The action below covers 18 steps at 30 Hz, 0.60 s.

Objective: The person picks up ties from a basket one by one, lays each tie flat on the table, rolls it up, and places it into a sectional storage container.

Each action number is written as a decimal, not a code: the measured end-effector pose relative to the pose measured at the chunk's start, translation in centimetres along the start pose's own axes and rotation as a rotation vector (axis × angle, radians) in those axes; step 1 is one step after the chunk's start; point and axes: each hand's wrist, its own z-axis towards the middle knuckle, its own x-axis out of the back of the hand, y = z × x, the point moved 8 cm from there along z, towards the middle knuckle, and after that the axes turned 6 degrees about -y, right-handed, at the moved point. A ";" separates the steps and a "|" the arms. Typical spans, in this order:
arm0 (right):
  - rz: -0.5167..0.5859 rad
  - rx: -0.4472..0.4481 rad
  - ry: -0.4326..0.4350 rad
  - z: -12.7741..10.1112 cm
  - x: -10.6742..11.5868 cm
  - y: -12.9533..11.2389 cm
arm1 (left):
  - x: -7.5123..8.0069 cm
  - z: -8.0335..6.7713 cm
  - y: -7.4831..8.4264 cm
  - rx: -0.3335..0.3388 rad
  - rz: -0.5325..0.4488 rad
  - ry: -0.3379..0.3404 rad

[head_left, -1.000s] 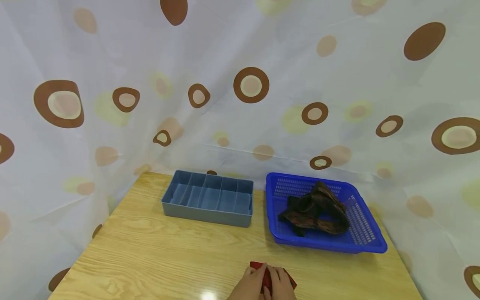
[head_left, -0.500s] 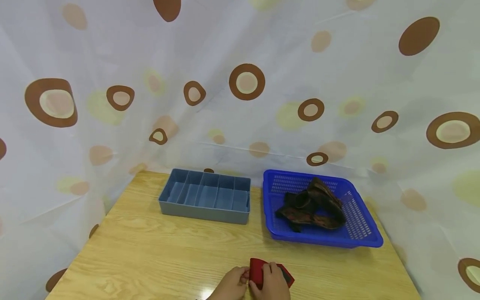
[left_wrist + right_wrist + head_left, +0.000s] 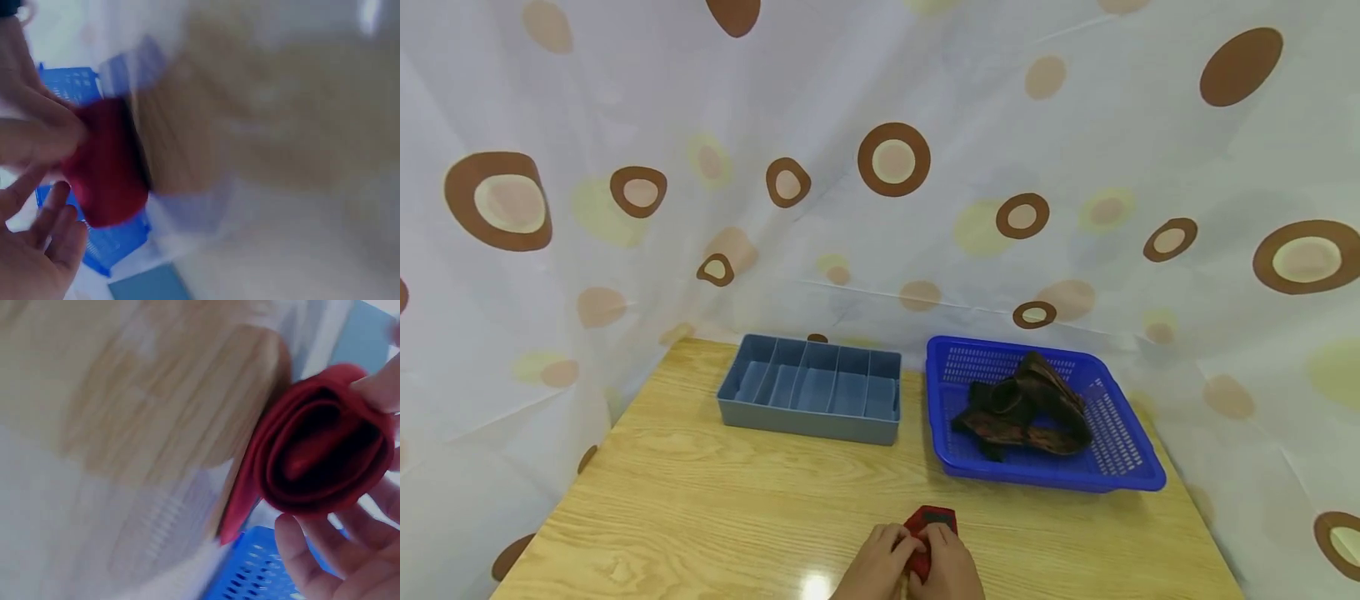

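Close to the table's near side, a red necktie (image 3: 936,517) is partly rolled up, its pointed, dark-lined end lying beyond the fingers. My left hand (image 3: 880,553) curls over the roll from the left. From the other side, my right hand (image 3: 949,564) grips it with bent fingers. Seen end-on in the right wrist view, the roll (image 3: 284,465) shows several layers wound in a spiral, with a flat tail running off below. The left wrist view has the red roll (image 3: 109,165) blurred, with fingers around its left side.
A blue perforated basket (image 3: 1123,482) stands at the back right, holding crumpled dark brown strips of cloth (image 3: 1037,412). Left of it is a grey-blue box (image 3: 808,423) with several compartments. A spotted white curtain (image 3: 820,275) hangs behind the wooden table (image 3: 700,508).
The left hand came off the necktie toward the left, then returned to it. The necktie's pointed end has swung from the right to point away from me.
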 end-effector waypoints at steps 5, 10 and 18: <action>0.186 -0.019 -0.105 0.4 -0.2 1.3 | 0.7 0.7 -0.1 -0.021 0.244 0.006; 0.334 0.019 -0.163 0.7 0.6 1.6 | 0.6 2.1 -0.8 0.007 0.200 -0.132; 0.373 -0.011 -0.112 2.0 0.0 3.2 | -0.5 4.3 -3.7 0.105 0.090 -0.345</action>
